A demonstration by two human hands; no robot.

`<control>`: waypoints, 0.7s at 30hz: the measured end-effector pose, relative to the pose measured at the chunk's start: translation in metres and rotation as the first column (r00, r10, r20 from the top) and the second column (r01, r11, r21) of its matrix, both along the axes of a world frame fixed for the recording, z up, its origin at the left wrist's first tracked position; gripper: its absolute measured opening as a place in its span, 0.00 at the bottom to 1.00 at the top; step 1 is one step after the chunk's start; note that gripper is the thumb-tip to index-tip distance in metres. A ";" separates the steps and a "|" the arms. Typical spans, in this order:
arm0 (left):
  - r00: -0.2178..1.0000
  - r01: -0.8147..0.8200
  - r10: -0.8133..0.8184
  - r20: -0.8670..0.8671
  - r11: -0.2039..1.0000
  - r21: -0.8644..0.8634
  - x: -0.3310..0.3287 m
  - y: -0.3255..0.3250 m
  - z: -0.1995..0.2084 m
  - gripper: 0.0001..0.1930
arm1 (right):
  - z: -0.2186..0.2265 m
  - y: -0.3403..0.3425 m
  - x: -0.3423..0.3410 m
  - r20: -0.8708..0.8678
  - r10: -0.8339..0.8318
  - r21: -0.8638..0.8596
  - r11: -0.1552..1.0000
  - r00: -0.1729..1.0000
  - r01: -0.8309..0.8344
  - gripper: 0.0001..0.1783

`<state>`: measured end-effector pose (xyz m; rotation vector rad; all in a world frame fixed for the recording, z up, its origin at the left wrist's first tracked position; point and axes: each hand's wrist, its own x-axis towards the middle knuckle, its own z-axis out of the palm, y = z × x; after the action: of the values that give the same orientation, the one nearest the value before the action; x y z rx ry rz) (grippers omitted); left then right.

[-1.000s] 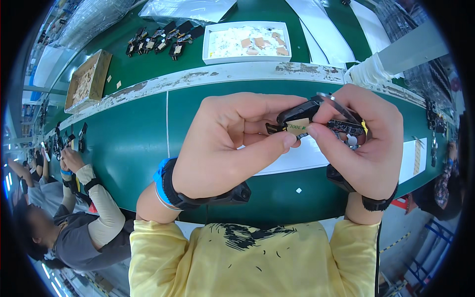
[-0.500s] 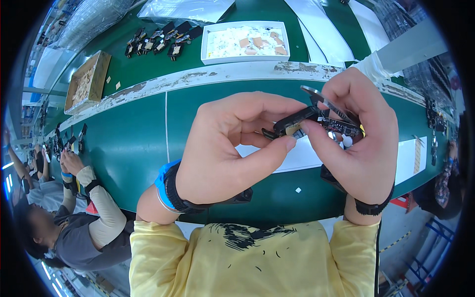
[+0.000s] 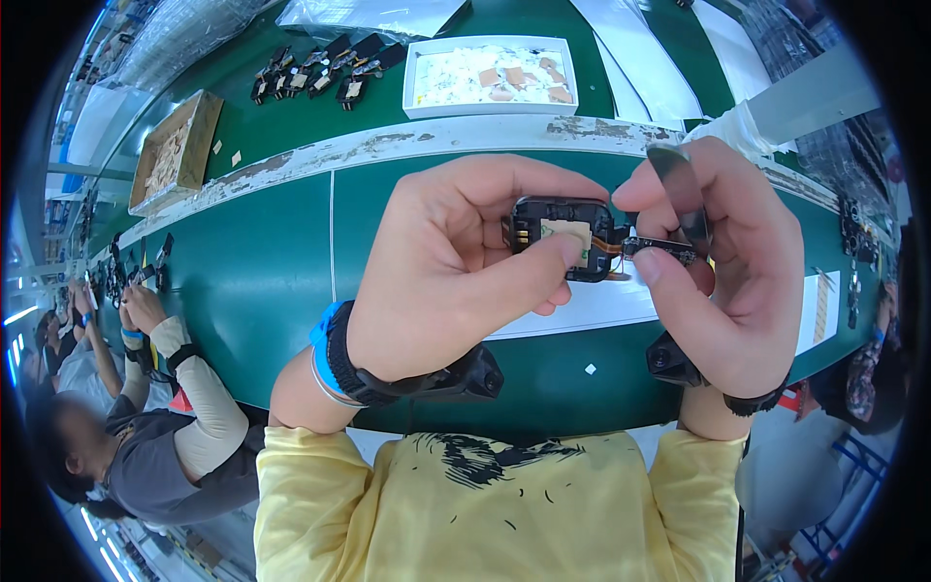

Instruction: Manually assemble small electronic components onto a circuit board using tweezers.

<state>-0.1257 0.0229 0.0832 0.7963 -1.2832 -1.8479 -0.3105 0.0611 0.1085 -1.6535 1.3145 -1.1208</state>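
My left hand grips a black plastic smartwatch housing with its open inside facing up. A tan square pad lies inside it, and my left thumb presses on that pad. A thin orange ribbon cable leads from the housing to a small black circuit board. My right hand pinches this board between thumb and fingers. A dark glossy screen panel stands tilted up among the right fingers. Part of the board is hidden behind my right thumb.
A white sheet lies beneath my hands. Beyond a worn white ledge are a white box of scraps, several black assemblies and a cardboard tray. A co-worker sits at the left.
The black housing has turned from edge-on to inside-up, baring the tan pad. My right hand has shifted slightly right, and the screen panel stands more upright.
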 end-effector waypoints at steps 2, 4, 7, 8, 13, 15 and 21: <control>1.000 0.006 -0.006 -0.005 1.000 -0.008 0.001 0.000 -0.001 0.12 | 0.000 -0.001 -0.001 -0.020 0.031 -0.006 1.000 0.999 -0.031 0.18; 1.000 0.014 -0.014 0.002 1.000 -0.001 0.001 -0.001 0.000 0.12 | 0.001 -0.001 -0.003 -0.063 0.085 -0.016 0.996 0.994 -0.086 0.19; 1.000 0.017 -0.017 0.001 1.000 0.002 0.002 -0.001 -0.001 0.12 | 0.002 -0.001 -0.002 -0.084 0.094 0.012 0.996 0.992 -0.094 0.19; 1.000 0.018 -0.018 -0.003 1.000 0.000 0.002 -0.002 -0.002 0.11 | 0.002 -0.001 -0.002 -0.095 0.098 0.026 0.995 0.991 -0.096 0.19; 1.000 0.000 0.000 0.003 0.999 -0.037 0.002 -0.001 -0.002 0.10 | 0.000 -0.003 -0.002 -0.130 0.148 -0.018 0.988 0.980 -0.152 0.18; 1.000 0.004 -0.004 0.002 0.999 -0.033 0.002 -0.001 -0.003 0.10 | 0.001 -0.001 -0.002 -0.102 0.124 -0.001 0.992 0.987 -0.125 0.18; 0.999 0.031 -0.031 0.007 0.999 -0.010 0.004 -0.003 -0.003 0.10 | 0.001 -0.002 -0.002 -0.160 0.152 -0.019 0.987 0.975 -0.157 0.17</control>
<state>-0.1222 0.0194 0.0798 0.7820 -1.3151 -1.8630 -0.3125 0.0589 0.1094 -1.8665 1.2456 -0.9387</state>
